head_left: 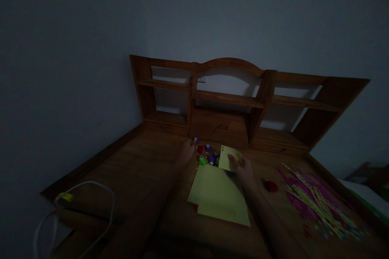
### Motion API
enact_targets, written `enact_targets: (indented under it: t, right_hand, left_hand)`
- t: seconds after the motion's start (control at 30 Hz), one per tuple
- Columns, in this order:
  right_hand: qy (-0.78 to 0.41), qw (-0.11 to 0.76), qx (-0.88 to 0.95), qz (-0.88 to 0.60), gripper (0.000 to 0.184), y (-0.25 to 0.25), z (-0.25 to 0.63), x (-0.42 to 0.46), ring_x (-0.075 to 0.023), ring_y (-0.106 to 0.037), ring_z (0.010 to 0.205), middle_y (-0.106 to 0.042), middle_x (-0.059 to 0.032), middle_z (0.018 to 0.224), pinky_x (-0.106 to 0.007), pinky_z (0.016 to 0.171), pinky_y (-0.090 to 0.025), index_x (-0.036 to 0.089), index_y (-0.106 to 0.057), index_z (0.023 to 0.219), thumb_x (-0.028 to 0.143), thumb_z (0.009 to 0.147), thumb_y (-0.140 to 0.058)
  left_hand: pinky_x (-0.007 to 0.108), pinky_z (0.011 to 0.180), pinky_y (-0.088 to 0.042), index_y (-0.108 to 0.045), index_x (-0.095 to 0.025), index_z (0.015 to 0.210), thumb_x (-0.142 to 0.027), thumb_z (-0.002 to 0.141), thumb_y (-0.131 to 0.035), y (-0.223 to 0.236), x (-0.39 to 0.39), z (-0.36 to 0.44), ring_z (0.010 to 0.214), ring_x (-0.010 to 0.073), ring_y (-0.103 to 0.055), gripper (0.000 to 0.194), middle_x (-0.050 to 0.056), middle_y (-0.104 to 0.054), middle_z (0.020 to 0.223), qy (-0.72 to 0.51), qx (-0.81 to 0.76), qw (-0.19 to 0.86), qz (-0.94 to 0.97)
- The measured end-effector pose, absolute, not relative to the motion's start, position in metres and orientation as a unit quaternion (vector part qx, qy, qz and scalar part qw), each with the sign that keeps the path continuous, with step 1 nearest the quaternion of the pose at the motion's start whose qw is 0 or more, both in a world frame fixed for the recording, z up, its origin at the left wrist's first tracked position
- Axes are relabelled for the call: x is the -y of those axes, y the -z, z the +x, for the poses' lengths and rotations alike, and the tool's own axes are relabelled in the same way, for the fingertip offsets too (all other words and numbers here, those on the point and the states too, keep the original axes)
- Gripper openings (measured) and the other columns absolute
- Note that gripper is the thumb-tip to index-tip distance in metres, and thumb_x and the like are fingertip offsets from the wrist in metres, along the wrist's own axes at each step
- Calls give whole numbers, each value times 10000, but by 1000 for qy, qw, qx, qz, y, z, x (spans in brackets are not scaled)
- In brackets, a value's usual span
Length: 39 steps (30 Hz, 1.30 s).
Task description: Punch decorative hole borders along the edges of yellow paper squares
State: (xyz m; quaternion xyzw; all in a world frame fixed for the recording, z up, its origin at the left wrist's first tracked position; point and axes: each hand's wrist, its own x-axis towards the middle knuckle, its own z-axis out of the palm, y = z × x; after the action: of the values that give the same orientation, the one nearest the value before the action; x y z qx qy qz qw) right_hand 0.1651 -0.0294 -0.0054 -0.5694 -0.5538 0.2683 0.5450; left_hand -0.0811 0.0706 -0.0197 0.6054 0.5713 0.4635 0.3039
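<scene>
The scene is dim. My right hand (244,170) pinches a small yellow paper piece (228,157) with punched holes, held just above a stack of yellow sheets (218,195) on the wooden desk (142,170). My left hand (186,153) reaches to a cluster of small colourful craft punches (207,154), purple, red and green, by the sheets' far edge. Its fingers are among them, and whether they grip one is not clear.
A wooden hutch with shelves (231,101) stands at the desk's back. Pink and yellow paper strips and confetti (313,198) cover the right side. A red punch (270,186) lies near my right wrist. A white cable (91,210) loops at the left edge.
</scene>
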Motion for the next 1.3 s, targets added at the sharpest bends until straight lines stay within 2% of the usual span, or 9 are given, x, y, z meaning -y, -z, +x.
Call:
enact_targets:
  t: [0.1, 0.23, 0.43, 0.63, 0.73, 1.03, 1.3]
  right_hand:
    - [-271, 554, 542, -571, 545, 7, 166, 29, -316, -705, 811, -753, -134, 905, -388, 681, -553, 143, -714, 953, 638, 739, -639]
    - [-247, 542, 551, -585, 531, 7, 168, 28, -310, -705, 816, -753, -130, 898, -373, 687, -548, 139, -718, 939, 629, 759, -624]
    - [-249, 542, 555, -579, 508, 9, 168, 26, -300, -707, 789, -753, -123, 885, -359, 661, -544, 141, -721, 939, 610, 772, -622]
    - [-235, 536, 559, -587, 490, 8, 168, 29, -300, -705, 826, -751, -131, 923, -358, 686, -544, 141, -714, 970, 587, 794, -615]
    - [-234, 535, 555, -593, 509, 9, 168, 29, -299, -705, 829, -752, -132, 921, -351, 685, -541, 132, -712, 971, 598, 795, -608]
    - [-221, 556, 531, -600, 545, 16, 170, 24, -318, -700, 870, -749, -131, 957, -372, 702, -543, 141, -707, 1011, 622, 777, -605]
    - [-158, 564, 524, -618, 537, 10, 173, 26, -316, -694, 852, -743, -147, 924, -375, 737, -522, 118, -700, 956, 618, 809, -572]
  left_hand:
    - [355, 879, -389, -636, -132, 906, -233, 893, -471, 27, -69, -81, 1012, 260, -561, 194, 155, -630, 1007, -382, -621, 169, 663]
    - [344, 887, -387, -659, -126, 940, -170, 868, -460, 30, -66, -79, 1000, 244, -553, 217, 141, -637, 997, -260, -620, 78, 736]
    - [370, 930, -376, -677, -133, 957, -149, 887, -421, 20, -56, -80, 1018, 251, -542, 266, 129, -654, 990, -202, -616, 14, 761]
    - [359, 922, -402, -656, -142, 1054, -306, 966, -383, 12, -48, -77, 1099, 261, -499, 330, 150, -592, 1133, -235, -626, -19, 744]
    - [343, 952, -394, -649, -160, 1058, -353, 967, -415, 11, -48, -75, 1117, 247, -488, 316, 129, -583, 1130, -282, -597, -38, 750]
    - [339, 941, -414, -668, -167, 919, -286, 950, -468, 15, -56, -72, 1017, 213, -543, 234, 96, -610, 1012, -353, -552, 5, 756]
    - [337, 897, -442, -666, -171, 907, -209, 933, -469, 17, -60, -63, 961, 207, -565, 202, 78, -628, 959, -413, -513, 9, 752]
